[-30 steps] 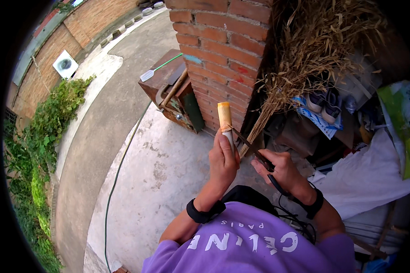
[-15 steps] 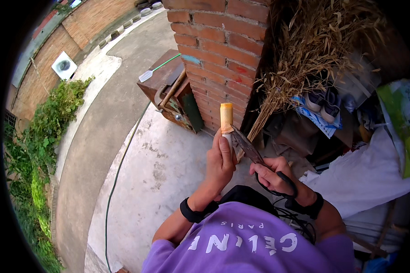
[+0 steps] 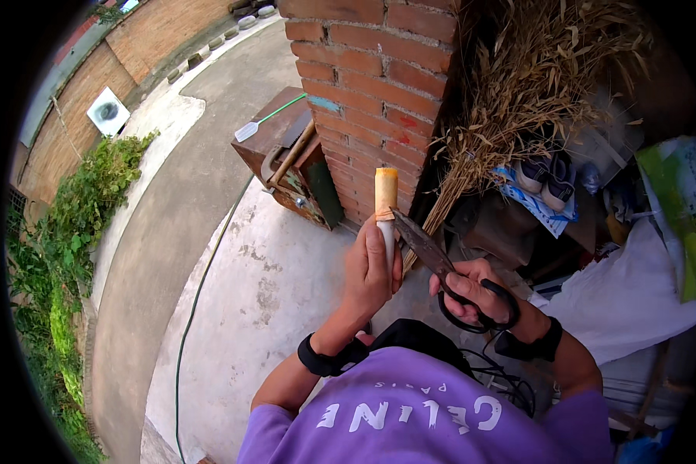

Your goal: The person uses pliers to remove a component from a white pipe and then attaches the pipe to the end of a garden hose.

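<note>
Upright in my left hand is a stick-like piece with a pale white lower shaft and a thicker tan cylinder on top, orange at its upper end. My left fingers are wrapped round the white shaft. A loose-looking flap shows at the cylinder's lower edge. My right hand grips black-handled scissors with dark, rusty blades. The blade tips point up and left, close beside the cylinder's lower edge. Whether they touch it, I cannot tell.
A brown cabinet with a green-handled fly swatter and a saw stands against a brick pillar. Dry stalks, shoes and a white cloth lie at right. A green hose crosses the concrete.
My right hand has shifted slightly right with the scissors, and the blades have come off the flap a little. The tan cylinder has risen slightly in view.
</note>
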The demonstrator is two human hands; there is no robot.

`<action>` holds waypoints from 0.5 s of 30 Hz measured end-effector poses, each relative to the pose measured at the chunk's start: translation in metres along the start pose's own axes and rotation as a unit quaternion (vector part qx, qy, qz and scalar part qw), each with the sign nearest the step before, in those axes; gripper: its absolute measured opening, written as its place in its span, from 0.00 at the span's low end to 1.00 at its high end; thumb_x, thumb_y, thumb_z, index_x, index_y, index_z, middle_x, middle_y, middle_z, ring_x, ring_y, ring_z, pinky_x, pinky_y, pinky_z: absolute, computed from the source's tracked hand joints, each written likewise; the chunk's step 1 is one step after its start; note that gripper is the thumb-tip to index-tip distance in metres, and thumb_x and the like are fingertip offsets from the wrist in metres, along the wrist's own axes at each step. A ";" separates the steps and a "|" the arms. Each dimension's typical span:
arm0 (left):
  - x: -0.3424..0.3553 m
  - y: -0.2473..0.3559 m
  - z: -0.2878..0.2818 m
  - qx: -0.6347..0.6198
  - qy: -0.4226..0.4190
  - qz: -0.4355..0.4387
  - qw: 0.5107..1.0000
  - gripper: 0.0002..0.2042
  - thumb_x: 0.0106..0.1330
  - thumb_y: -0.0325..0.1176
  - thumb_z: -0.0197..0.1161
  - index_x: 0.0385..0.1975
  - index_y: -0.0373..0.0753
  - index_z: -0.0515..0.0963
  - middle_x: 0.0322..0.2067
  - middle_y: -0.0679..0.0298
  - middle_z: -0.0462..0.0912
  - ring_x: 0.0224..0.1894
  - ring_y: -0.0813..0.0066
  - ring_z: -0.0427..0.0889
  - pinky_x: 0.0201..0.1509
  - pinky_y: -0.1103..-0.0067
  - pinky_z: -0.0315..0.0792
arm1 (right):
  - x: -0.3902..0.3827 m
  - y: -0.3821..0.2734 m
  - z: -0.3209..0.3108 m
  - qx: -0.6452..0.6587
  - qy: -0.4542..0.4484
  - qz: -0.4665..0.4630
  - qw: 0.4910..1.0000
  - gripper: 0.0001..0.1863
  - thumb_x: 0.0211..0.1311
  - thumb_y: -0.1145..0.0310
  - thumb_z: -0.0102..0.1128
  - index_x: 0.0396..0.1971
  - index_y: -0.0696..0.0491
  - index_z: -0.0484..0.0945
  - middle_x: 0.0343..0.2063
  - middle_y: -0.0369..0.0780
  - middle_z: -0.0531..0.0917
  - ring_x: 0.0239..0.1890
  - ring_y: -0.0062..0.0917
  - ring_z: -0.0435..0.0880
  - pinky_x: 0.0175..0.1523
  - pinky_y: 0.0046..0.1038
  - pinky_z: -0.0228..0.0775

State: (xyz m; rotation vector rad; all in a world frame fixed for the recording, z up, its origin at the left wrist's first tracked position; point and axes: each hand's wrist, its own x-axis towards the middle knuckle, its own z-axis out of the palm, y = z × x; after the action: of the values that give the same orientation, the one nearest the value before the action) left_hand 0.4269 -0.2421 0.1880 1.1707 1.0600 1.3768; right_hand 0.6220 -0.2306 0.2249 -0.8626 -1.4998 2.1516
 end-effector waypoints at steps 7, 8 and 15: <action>-0.005 -0.005 0.020 0.055 0.119 0.151 0.980 0.21 0.71 0.43 0.31 0.53 0.33 0.61 0.18 0.67 0.71 0.13 0.85 0.66 0.16 0.88 0.60 | 0.007 0.032 0.035 0.263 -0.078 -0.034 0.961 0.23 0.65 0.50 0.40 0.40 0.58 0.66 0.18 0.35 0.68 0.17 0.14 0.61 0.22 0.15 0.55; -0.006 -0.003 0.024 0.086 0.147 0.147 0.974 0.21 0.71 0.43 0.32 0.52 0.33 0.63 0.25 0.65 0.72 0.22 0.83 0.69 0.24 0.86 0.63 | 0.007 0.031 0.038 0.263 -0.076 -0.034 0.961 0.23 0.65 0.50 0.40 0.40 0.58 0.66 0.18 0.35 0.68 0.17 0.14 0.61 0.22 0.15 0.55; -0.011 0.003 0.030 0.141 0.176 0.128 0.966 0.22 0.71 0.42 0.33 0.53 0.31 0.64 0.31 0.61 0.75 0.30 0.80 0.72 0.32 0.83 0.67 | 0.005 0.023 0.048 0.215 0.036 -0.047 0.975 0.17 0.66 0.59 0.41 0.34 0.59 0.69 0.13 0.34 0.68 0.11 0.10 0.58 0.16 0.14 0.51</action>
State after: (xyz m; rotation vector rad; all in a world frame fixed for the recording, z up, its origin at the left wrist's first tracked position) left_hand 0.4565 -0.2527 0.1943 1.3342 1.4325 1.7221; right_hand 0.5866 -0.2691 0.2139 -0.6900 -0.9605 2.2254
